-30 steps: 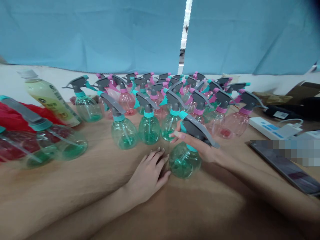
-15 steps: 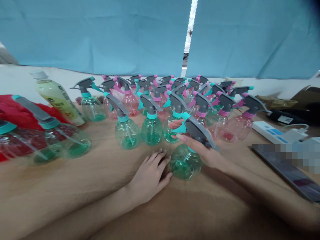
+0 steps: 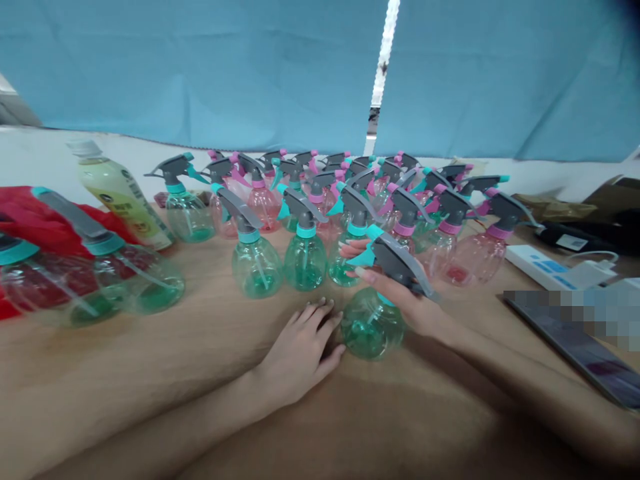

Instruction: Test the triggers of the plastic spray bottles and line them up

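A green see-through spray bottle [image 3: 373,327] with a grey and turquoise trigger head stands upright on the wooden table in front of me. My right hand [image 3: 407,297] is wrapped round its neck just under the head, thumb on the near side and fingers behind. Palm down on the table, my left hand [image 3: 305,350] lies just left of the bottle's base with its fingers apart, holding nothing. Two more green spray bottles, one left [image 3: 257,267] and one right [image 3: 306,260], stand just beyond my left hand.
Several pink and green spray bottles [image 3: 493,257] crowd the back of the table. At left are blurred green bottles [image 3: 140,280], a red cloth [image 3: 30,207] and a labelled drink bottle [image 3: 123,197]. A phone [image 3: 570,347] and a white power strip [image 3: 535,267] lie at right.
The view has turned very slightly, so the things at the left appear a little further right. Both hands and the held spray bottle keep their places.
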Action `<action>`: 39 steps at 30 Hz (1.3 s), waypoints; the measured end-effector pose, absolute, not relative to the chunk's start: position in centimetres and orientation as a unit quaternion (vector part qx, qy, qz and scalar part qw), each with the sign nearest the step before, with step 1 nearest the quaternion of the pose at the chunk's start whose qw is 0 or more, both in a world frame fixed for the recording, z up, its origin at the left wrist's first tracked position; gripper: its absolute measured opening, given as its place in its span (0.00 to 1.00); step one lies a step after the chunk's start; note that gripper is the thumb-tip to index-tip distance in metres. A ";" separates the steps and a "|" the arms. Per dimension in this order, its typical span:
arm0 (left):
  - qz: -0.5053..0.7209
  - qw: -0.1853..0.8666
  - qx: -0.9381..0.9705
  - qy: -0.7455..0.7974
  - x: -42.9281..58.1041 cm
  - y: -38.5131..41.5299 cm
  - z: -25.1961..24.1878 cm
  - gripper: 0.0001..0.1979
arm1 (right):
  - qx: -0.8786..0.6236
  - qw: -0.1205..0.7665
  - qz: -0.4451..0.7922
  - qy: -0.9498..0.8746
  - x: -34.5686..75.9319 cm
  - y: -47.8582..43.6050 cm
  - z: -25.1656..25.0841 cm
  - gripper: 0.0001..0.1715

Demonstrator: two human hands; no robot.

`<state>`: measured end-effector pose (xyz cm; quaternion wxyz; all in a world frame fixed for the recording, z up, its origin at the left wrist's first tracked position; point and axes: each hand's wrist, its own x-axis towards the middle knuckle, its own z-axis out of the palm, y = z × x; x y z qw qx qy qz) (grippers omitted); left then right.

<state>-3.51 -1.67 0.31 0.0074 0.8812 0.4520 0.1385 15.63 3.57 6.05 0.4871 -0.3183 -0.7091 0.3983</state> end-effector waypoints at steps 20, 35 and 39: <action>0.138 0.013 0.882 0.450 -3.5 -1.7 0.3 0.19 | -0.276 0.497 0.421 -0.707 15.7 4.0 5.7 0.14; 0.139 0.020 0.879 0.457 -3.5 -1.7 0.3 0.18 | -0.291 0.464 0.392 -0.739 15.9 4.2 6.6 0.10; 0.131 0.016 0.880 0.457 -3.5 -1.6 0.3 0.19 | -0.302 0.467 0.384 -0.737 15.7 4.4 6.5 0.11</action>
